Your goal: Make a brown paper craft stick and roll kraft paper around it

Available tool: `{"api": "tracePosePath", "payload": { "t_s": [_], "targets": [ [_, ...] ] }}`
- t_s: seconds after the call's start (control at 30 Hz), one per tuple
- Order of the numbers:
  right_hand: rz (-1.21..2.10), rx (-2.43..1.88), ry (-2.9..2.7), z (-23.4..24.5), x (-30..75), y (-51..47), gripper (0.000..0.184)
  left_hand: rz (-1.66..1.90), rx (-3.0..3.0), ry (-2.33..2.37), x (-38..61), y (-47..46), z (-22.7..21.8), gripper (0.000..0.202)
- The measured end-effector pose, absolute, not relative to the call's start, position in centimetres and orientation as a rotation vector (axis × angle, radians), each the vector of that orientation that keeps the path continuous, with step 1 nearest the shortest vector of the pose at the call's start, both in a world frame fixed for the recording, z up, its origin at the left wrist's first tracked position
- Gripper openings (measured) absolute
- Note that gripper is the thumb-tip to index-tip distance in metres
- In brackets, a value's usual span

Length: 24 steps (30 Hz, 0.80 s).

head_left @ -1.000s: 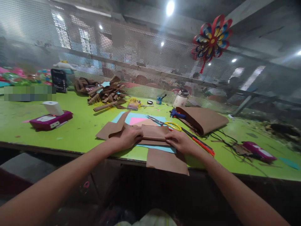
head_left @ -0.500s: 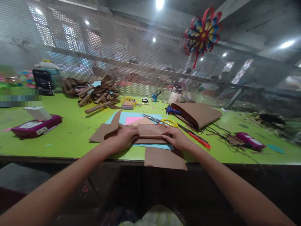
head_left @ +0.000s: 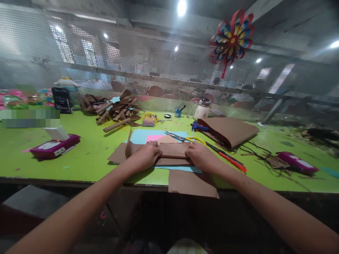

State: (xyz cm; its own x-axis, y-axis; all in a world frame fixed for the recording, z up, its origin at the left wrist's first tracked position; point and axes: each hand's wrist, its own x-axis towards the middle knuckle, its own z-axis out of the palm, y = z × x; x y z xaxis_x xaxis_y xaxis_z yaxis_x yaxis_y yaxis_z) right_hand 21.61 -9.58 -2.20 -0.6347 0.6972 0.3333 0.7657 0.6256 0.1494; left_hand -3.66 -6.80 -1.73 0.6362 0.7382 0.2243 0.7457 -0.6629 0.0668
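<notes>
Both my hands grip a strip of brown paper whose near edge is rolled into a narrow tube. My left hand closes on the roll's left end, fingers curled over it. At the right end, my right hand pinches the roll between thumb and fingers. Under the strip lie light blue sheets and a pink sheet. Just beyond the right hand rest scissors with yellow handles. Another brown sheet hangs over the table's front edge.
A red cutter, blue glue gun and folded brown paper lie to the right. Rolled brown paper pieces are heaped at the back left. Purple power strips sit on the green table; a phone stands behind.
The whole view has shifted, so things sit slightly lower and further right. The right fingers have closed further over the roll. The paper's upright left flap has changed shape.
</notes>
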Motion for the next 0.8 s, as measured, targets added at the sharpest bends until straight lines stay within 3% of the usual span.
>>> {"api": "tracePosePath", "payload": {
  "t_s": [0.47, 0.8],
  "targets": [
    [-0.020, -0.937, -2.415, -4.1, 21.8, -8.8, 0.017, -0.400, -2.705, -1.394, -3.4, -7.1, -2.6, 0.039],
    [0.145, -0.978, -2.355, -4.3, 22.2, -8.1, 0.017, -0.503, -2.710, -1.213, -3.4, -8.5, -2.4, 0.028]
  ]
}}
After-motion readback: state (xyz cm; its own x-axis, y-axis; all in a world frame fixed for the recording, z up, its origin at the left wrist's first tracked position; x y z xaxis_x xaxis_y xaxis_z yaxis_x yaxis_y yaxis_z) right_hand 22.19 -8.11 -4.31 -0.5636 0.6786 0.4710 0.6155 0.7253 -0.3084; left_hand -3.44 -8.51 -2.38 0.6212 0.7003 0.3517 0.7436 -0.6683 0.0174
